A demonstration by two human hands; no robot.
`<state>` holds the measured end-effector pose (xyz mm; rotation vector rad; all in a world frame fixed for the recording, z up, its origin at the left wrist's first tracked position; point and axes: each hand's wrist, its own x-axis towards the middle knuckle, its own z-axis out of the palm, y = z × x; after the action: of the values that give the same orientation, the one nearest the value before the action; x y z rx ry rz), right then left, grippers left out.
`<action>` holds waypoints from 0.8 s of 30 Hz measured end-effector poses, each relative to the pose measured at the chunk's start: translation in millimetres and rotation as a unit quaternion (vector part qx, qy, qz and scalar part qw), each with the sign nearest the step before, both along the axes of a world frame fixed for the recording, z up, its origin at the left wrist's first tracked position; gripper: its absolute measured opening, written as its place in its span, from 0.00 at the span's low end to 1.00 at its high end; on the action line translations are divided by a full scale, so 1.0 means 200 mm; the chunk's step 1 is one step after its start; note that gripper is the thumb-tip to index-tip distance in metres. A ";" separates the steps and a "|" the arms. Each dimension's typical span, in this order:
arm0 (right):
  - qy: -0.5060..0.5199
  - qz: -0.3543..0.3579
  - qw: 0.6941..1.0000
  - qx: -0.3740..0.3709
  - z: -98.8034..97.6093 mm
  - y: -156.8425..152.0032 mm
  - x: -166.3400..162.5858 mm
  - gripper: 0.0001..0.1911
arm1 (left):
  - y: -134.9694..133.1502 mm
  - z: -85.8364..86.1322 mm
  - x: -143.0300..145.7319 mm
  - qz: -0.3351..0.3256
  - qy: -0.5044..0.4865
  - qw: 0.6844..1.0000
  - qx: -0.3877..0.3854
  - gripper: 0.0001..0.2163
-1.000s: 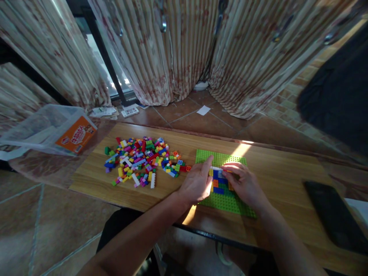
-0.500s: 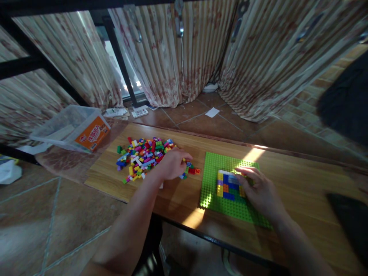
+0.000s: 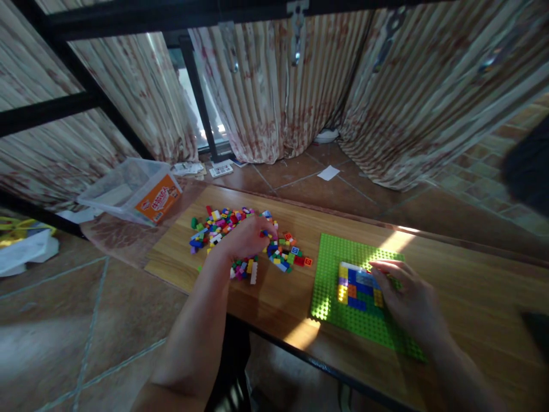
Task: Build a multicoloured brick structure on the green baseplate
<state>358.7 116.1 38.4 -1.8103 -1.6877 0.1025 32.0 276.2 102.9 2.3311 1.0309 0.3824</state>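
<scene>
Hands: both bare, set apart; L hand (image 3: 253, 237) over the bricks, R hand (image 3: 407, 289) at the baseplate.
L hand state: palm down, fingers curled into the pile; can't tell if a brick's gripped, fingertips mostly hidden.
R hand state: thumb + fingers bent together at block's far R corner, touching or v. near it; can't tell if they pinch a loose pc.
Loose bricks: mixed-colour pile (image 3: 223, 220) on L part of table (image 3: 274, 309), spread shallow, prob. so single pcs are easy to spot + pick. A few stragglers, incl. an orange brick (image 3: 308, 262), lie betw. pile and plate.
Baseplate: green baseplate (image 3: 329, 269) flat on table, R of pile; prob. kept close so both are in arm's range.
Block: low brick block (image 3: 358, 289) on the plate, studs up, yellow/blue/orange/green; R hand there likely steadies it or marks a spot.
L arm: stretched fwd from lower L, wrist bent so hand drops onto pile from above.
R arm: comes in from lower R, forearm angled inward, hand arched over plate's R side.
Tub: clear tub (image 3: 124, 191) w/ orange label, beyond table's far L corner, prob. parked there to free up work space.
</scene>
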 end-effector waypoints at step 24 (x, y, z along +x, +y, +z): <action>-0.020 0.007 1.000 -0.017 0.02 -0.01 0.00 0.15 | -0.07 -0.06 0.08 -0.007 0.090 0.996 0.023 0.05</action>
<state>358.8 114.6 41.8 -1.8372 -1.7363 0.1014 48.3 262.0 90.5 2.4479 1.0983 0.1941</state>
